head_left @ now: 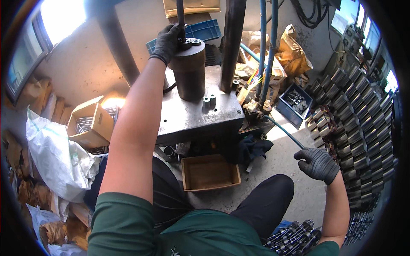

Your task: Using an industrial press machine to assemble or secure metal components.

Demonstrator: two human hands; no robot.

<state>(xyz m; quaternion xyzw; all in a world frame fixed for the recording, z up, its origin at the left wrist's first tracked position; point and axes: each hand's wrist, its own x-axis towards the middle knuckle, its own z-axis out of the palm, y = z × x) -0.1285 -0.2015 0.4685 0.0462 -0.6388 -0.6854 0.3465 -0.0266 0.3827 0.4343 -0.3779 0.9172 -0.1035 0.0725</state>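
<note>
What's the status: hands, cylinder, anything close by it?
Left hand at dark rod above cylinder. Right hand at end of blue lever. Cylinder upright on metal plate; two small sleeves close by.

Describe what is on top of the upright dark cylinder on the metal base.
Small ring-shaped metal parts sit on the cylinder, beside the dark rod. The gloved left hand covers part of the top's left side; what lies behind it cannot be seen.

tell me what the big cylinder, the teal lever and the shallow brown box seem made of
Cylinder: probably steel, dull brown-grey, with soft metallic highlights. Teal lever: likely painted metal, evenly coloured. Shallow box: apparently matte wood; flat brown sides.
</note>
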